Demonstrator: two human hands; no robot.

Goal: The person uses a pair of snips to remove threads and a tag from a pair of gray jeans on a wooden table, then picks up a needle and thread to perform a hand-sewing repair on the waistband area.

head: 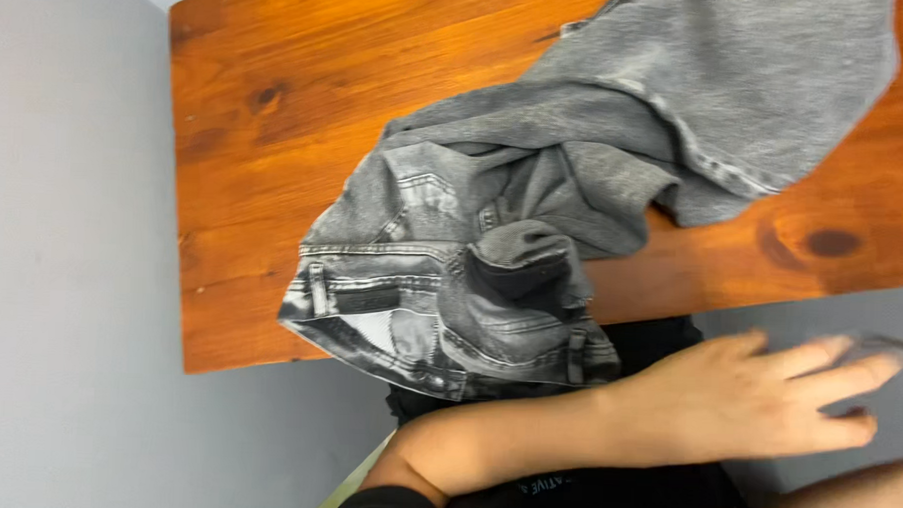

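A pair of grey jeans (534,187) lies crumpled on a wooden table (266,107). The waistband and pockets are bunched at the near edge, and a leg runs off to the upper right. My left arm comes from a black sleeve at the bottom and reaches to the right. My left hand (767,395) is below the table edge, over grey floor, with its fingers spread and nothing in it. The hand is blurred and apart from the jeans. My right hand is not visible.
Grey floor (61,270) lies to the left of the table and below it. My black shirt (603,495) fills the bottom centre. A bare limb (853,498) crosses the bottom right corner, and I cannot tell what it is.
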